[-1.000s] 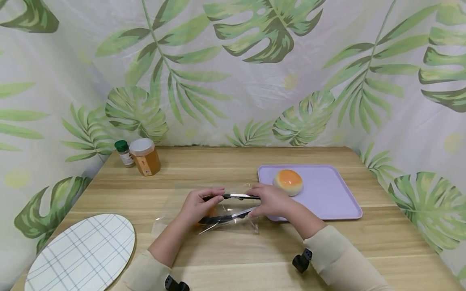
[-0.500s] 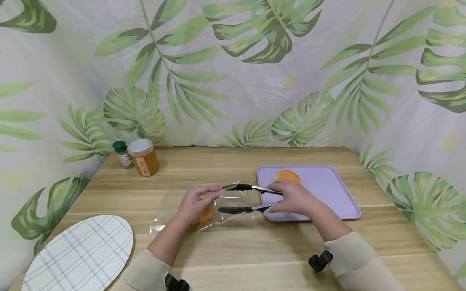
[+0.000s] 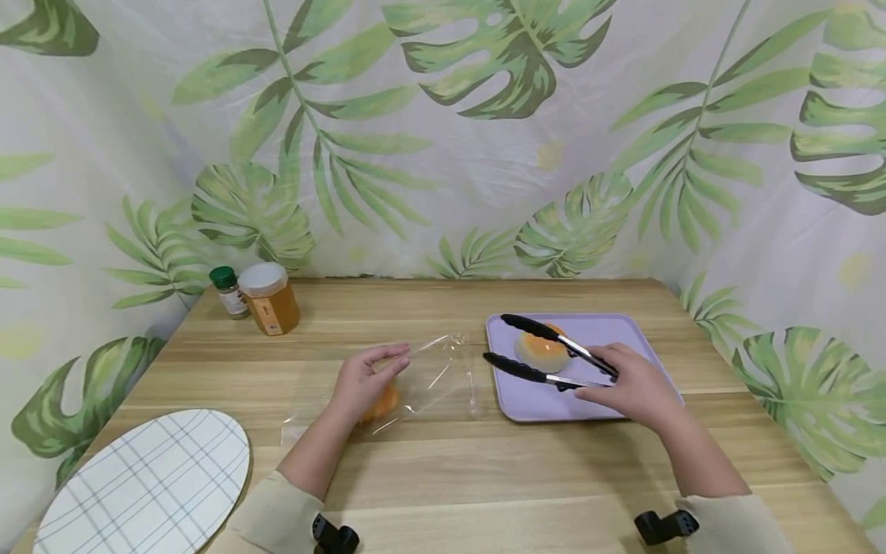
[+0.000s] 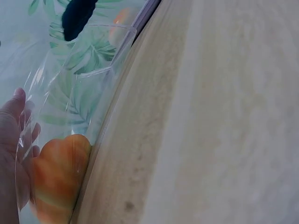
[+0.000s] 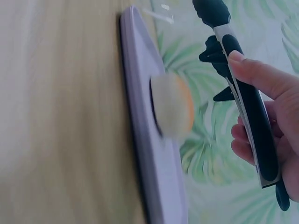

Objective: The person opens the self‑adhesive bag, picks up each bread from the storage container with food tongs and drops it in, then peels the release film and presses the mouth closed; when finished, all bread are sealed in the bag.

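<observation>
My left hand (image 3: 363,385) pinches the upper edge of a clear plastic bag (image 3: 443,385), whose mouth faces right. Inside the bag lies an orange-brown, lobed bread roll (image 4: 63,172), partly hidden by the hand in the head view. My right hand (image 3: 637,388) grips a pair of kitchen tongs (image 3: 522,371) with black tips and metal arms. Their arms are spread, tips pointing left, held above a lilac tray (image 3: 609,327). A round bun (image 3: 543,355) with a glossy orange top sits on the tray; the tongs overlap it in the head view and stand above it in the right wrist view.
At the back left stand a honey-coloured jar (image 3: 271,304) with a white lid and a small green-capped shaker (image 3: 228,292). An oval checked board (image 3: 148,481) lies at the front left. A leaf-print cloth (image 3: 443,154) hangs behind the wooden table (image 3: 484,477).
My right hand has drawn the tongs out of the bag's mouth and rightward over the tray. The tongs' tips have spread wider. The left hand stays at the bag, and the roll remains inside.
</observation>
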Demonstrator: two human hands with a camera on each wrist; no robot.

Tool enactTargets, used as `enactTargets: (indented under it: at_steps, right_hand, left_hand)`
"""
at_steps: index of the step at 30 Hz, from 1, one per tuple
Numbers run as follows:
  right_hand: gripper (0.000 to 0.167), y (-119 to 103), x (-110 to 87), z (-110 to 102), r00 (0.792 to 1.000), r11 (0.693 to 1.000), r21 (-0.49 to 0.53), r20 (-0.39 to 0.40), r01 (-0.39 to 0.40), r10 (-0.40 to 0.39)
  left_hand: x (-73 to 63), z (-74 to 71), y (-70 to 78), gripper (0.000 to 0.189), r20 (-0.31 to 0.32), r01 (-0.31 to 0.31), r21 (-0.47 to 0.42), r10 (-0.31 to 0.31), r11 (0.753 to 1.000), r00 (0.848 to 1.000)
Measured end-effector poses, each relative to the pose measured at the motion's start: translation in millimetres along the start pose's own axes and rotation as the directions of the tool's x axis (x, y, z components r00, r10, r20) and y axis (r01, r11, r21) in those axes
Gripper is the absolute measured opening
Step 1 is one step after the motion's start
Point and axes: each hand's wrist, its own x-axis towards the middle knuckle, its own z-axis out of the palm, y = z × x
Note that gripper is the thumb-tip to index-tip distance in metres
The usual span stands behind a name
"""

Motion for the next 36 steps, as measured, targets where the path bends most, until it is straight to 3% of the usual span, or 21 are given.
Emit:
enactTargets:
  at_steps: [5,11,23,36]
  right_hand:
    - [0.076,21.6,-16.6,-4.4,0.994,0.995,-0.005,-0.047,-0.095,0.095]
    - [0.081,42.9,-28.5,-3.7,0.983,0.984,0.014,-0.034,-0.18,0.18]
    - [0.083,58.4,-30.4,4.6,0.981,0.981,-0.016,0.027,-0.192,0.193]
    - [0.075,60.6,-30.0,6.1,0.984,0.983,-0.023,0.004,-0.18,0.18]
  left_hand:
    - [-0.5,0.2,-1.0,0.027,-0.008,-0.016,-0.004,0.016,1.0,1.0]
    - [-1.5,0.8,-3.1,0.025,-0.017,-0.044,0.007,0.044,0.999,0.999]
    - [-3.4,0.9,-1.8,0.025,0.003,-0.021,0.032,0.021,0.999,1.0]
    - [-1.9,2.9,-3.6,0.025,-0.007,-0.059,0.044,0.06,0.997,0.998]
